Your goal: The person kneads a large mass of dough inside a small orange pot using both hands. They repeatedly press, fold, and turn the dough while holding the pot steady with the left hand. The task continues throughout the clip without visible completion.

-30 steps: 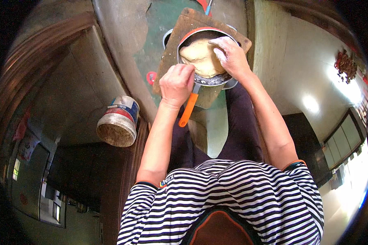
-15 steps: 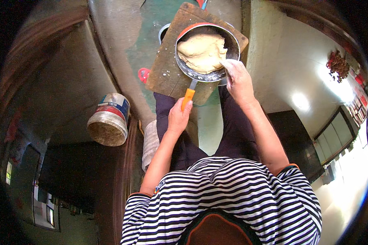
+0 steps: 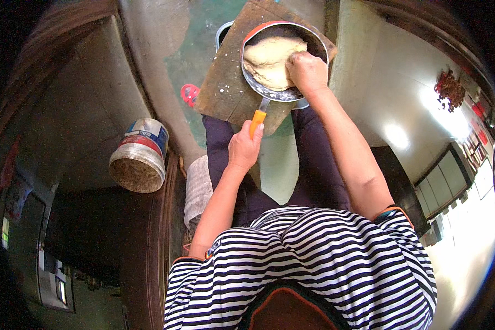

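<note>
A lump of pale yellow dough (image 3: 274, 58) lies in a round pan (image 3: 249, 83) with a red-orange outer side and flour smears inside. My left hand (image 3: 245, 146) is closed around the pan's orange handle (image 3: 257, 122), which points back toward me. Curled into a fist, my right hand (image 3: 309, 71) presses on the right side of the dough; its fingertips are hidden. Beneath the pan is a worn wooden board (image 3: 225, 91), dusted with white bits, set in front of my knees.
To the left is a tipped white, blue and red bucket (image 3: 140, 154). A pale sack (image 3: 198, 187) stands beside my left leg. Past the board's left edge are a red plastic item (image 3: 190, 94) and part of a round vessel's rim (image 3: 221, 34). Dark red clusters (image 3: 450, 91) hang at the right wall.
My right hand has moved from the pan's near right rim up onto the dough and closed into a fist. The left hand keeps hold of the handle.
</note>
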